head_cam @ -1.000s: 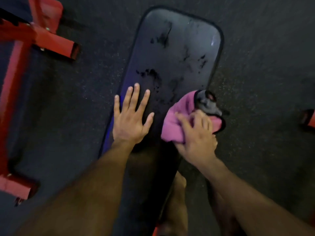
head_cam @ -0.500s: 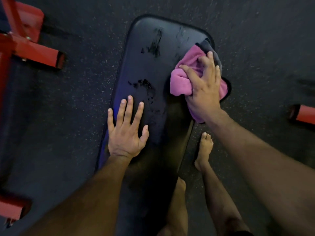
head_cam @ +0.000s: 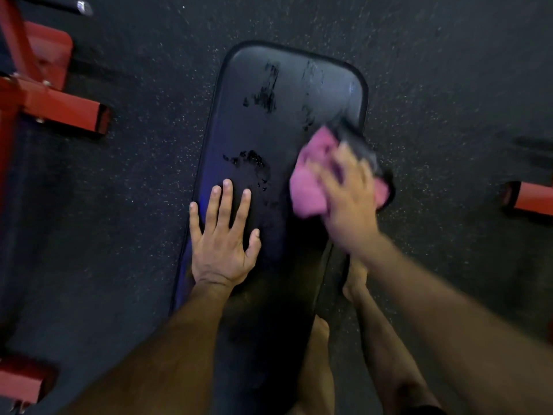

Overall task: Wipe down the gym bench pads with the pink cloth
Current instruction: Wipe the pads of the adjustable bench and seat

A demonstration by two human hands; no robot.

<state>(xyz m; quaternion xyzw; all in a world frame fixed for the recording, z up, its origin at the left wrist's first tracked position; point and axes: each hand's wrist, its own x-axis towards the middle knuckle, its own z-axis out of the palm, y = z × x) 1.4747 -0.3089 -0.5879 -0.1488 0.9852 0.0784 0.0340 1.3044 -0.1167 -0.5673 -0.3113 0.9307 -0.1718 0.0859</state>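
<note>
The crumpled pink cloth [head_cam: 308,190] with a dark grey edge lies bunched on the right edge of the long black padded gym bench pad [head_cam: 287,94], under the right hand [head_cam: 348,202]. The fingers [head_cam: 326,178] of that hand curl over the cloth and grip it against the pad; the hand and cloth are blurred, so the exact hold of each finger cannot be told. Beyond those fingers the pad's surface shows dark wet streaks and patches [head_cam: 264,94]. To the left of the cloth, the left hand [head_cam: 223,244] rests flat on the pad, its fingers [head_cam: 226,202] straight and spread, with more wet blotches [head_cam: 248,160] just past the fingertips. A bare foot [head_cam: 354,280] stands on the dark speckled rubber floor [head_cam: 449,85] beside the pad, below the right wrist. Well away to the left of the left hand stands a red metal frame [head_cam: 59,106]; another red piece [head_cam: 532,199] shows at the far right edge.
</note>
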